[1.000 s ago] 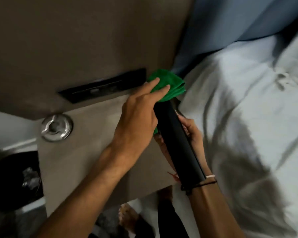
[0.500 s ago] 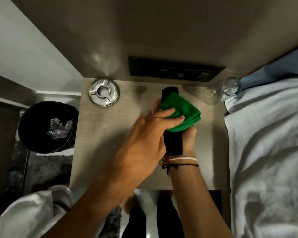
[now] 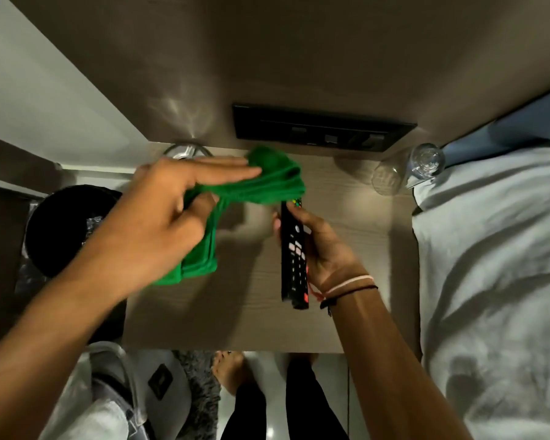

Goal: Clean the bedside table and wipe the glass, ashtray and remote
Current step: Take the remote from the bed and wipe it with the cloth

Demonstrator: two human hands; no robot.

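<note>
My right hand [image 3: 323, 249] grips a black remote [image 3: 294, 258] with its buttons facing up, held above the wooden bedside table [image 3: 242, 319]. My left hand [image 3: 169, 214] pinches a folded green cloth [image 3: 261, 182], lifted off to the left of the remote, one end hanging down. A clear glass [image 3: 407, 169] lies on its side at the table's back right corner by the bed. The metal ashtray [image 3: 185, 150] sits at the back left, mostly hidden behind my left hand.
A black switch panel [image 3: 321, 130] is set in the wall behind the table. A black waste bin [image 3: 54, 230] stands left of the table. The bed with white sheets [image 3: 496, 281] runs along the right. My feet and a rug [image 3: 197, 395] show below the front edge.
The green cloth has come off the remote and moved left with my left hand. The remote has turned so its buttons face up.
</note>
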